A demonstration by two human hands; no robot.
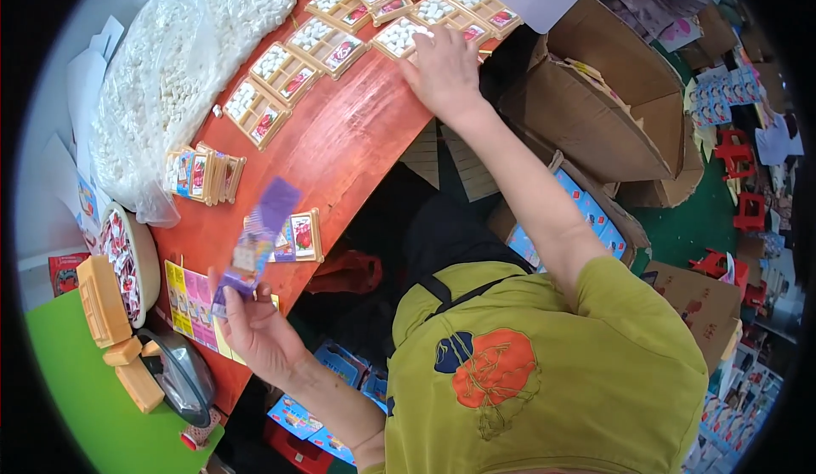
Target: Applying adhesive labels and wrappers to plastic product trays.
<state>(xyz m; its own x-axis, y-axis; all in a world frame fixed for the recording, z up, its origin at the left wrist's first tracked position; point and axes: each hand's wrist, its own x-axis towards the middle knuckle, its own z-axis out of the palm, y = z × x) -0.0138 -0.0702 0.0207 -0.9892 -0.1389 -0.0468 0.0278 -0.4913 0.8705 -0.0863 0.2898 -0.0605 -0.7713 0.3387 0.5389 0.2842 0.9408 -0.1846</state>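
Note:
My left hand (pixel 250 328) is closed on a purple printed card strip (pixel 253 244), which stands up from the fingers and is blurred by motion. Just behind it on the red table lies a tan tray (pixel 305 234) with a strawberry-printed packet. Farther off, my right hand (pixel 449 66) reaches over a tan divided tray (pixel 398 37) filled partly with small white pieces. Its thumb lies at the tray's near edge and the fingers bend over the top, hiding their tips. Similar filled trays (pixel 316 35) line the table on either side.
A big clear bag of white pieces (pixel 183 83) covers the table's back left. Stacked trays (pixel 204 174), a bowl of small packets (pixel 132 261) and a printed sheet (pixel 194 302) are near the left hand. Open cardboard boxes (pixel 595 108) stand to the right.

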